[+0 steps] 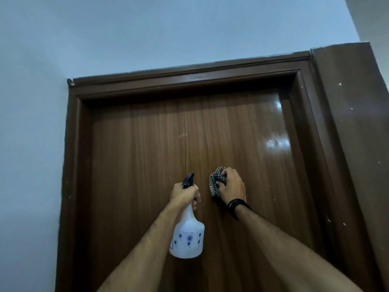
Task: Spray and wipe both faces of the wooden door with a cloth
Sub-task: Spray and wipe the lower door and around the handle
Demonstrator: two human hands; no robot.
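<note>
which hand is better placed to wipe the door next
Right. The right hand already grips the bunched checked cloth against the brown wooden door. The left hand holds the white plastic spray bottle.
</note>
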